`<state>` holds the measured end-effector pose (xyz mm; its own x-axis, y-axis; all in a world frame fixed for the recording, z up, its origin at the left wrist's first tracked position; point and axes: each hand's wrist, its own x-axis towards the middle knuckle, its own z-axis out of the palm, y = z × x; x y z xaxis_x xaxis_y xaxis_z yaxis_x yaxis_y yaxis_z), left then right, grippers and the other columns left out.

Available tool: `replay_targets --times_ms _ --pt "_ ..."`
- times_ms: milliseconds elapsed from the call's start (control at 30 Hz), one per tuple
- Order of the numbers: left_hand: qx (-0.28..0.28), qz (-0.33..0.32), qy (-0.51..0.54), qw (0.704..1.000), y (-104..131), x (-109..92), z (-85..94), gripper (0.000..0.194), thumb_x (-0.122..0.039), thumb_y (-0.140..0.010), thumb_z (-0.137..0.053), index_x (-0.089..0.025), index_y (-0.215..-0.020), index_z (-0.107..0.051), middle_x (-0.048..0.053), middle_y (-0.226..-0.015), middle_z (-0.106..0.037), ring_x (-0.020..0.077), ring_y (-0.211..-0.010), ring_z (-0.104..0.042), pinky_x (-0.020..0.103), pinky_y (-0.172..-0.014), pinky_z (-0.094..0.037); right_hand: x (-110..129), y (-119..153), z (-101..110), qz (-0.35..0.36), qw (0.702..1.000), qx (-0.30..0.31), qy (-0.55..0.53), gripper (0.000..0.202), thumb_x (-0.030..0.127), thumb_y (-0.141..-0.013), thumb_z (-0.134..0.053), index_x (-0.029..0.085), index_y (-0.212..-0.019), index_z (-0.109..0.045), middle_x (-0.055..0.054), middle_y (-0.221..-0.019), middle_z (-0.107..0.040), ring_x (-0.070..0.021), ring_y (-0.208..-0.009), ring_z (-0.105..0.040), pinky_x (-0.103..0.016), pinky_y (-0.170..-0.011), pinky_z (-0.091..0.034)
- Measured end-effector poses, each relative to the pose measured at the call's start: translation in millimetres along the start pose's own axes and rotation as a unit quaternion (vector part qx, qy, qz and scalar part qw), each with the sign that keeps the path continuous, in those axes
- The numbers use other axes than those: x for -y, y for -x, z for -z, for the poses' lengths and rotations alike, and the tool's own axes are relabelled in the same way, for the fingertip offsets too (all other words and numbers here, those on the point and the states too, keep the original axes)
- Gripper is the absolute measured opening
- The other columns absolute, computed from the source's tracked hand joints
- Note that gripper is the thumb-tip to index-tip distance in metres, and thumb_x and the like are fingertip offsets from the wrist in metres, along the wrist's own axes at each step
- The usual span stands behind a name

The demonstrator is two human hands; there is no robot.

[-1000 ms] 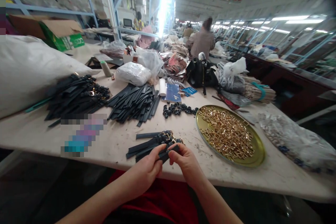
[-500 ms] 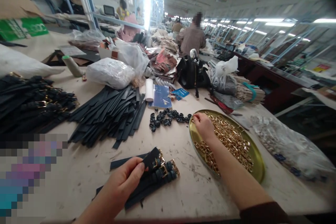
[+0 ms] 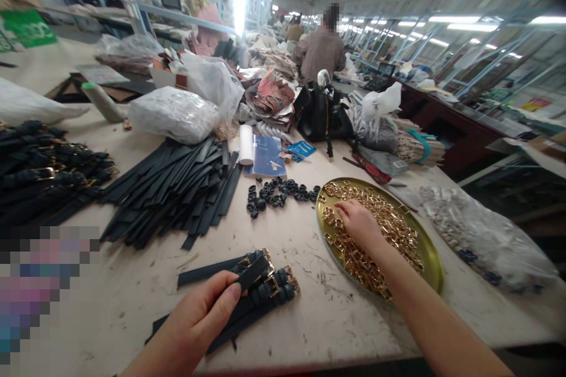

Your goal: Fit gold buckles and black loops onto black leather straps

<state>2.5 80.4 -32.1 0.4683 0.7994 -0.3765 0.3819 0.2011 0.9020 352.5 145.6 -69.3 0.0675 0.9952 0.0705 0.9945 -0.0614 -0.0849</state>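
Observation:
My left hand (image 3: 207,306) is closed, pinching a dark leather strap (image 3: 254,271) between thumb and fingers. Beneath and beside it lie several finished-looking straps with gold buckles (image 3: 276,285) and dark loops. Over at the right, my right hand (image 3: 360,221) is above the gold-coloured round tray (image 3: 432,274), among loose gold buckles (image 3: 389,230). Its fingers are bent together at the pile; what they hold, if anything, is too small to make out. Small dark leather loops (image 3: 276,193) lie in a group left of the tray.
A fan of plain dark straps (image 3: 172,188) lies at left, with a heap of buckled straps (image 3: 53,177) beyond it. Behind stand a white roll (image 3: 246,145), a blue booklet (image 3: 267,156), plastic bags (image 3: 174,115) and a black handbag (image 3: 325,115). A clear bag (image 3: 486,235) lies right of the tray.
My right hand has moved from the tray's left edge further right, over the buckle pile. My left hand still holds the strap in about the same place.

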Motion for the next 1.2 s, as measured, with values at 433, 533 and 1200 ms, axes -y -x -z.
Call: replay_targets --times_ms 433,533,1200 --pt "-0.045 -0.087 -0.036 0.995 40.9 -12.1 -24.8 0.029 -0.043 -0.084 -0.037 -0.018 -0.079 -0.050 -0.007 -0.055 -0.036 0.0081 -0.047 -0.033 0.019 -0.045 -0.029 60.3 44.9 35.0 0.103 0.992 -0.008 -0.065 0.023 0.022 -0.086 -0.041 0.016 -0.095 -0.062 -0.009 -0.089 -0.063 -0.0169 -0.079 -0.058 -0.028 -0.072 -0.043" --pt "-0.094 -0.136 -0.065 0.984 49.9 -22.5 -33.7 0.022 -0.036 -0.083 -0.042 -0.018 -0.085 -0.054 -0.003 -0.069 -0.053 0.0108 -0.062 -0.046 0.020 -0.058 -0.037 104.1 91.6 56.3 0.192 0.950 0.033 -0.242 0.026 0.023 -0.086 -0.042 0.020 -0.106 -0.058 -0.004 -0.086 -0.060 -0.0131 -0.073 -0.057 -0.025 -0.068 -0.045" --pt "-0.132 -0.131 -0.063 0.981 79.1 -9.3 -46.0 0.020 -0.032 -0.075 -0.049 -0.014 -0.078 -0.057 -0.002 -0.065 -0.054 0.0117 -0.061 -0.047 0.021 -0.055 -0.035 188.4 174.0 45.9 0.090 0.773 0.045 -0.626 0.043 0.025 -0.077 -0.054 0.024 -0.118 -0.041 0.001 -0.077 -0.058 -0.0126 -0.066 -0.056 -0.029 -0.063 -0.046"
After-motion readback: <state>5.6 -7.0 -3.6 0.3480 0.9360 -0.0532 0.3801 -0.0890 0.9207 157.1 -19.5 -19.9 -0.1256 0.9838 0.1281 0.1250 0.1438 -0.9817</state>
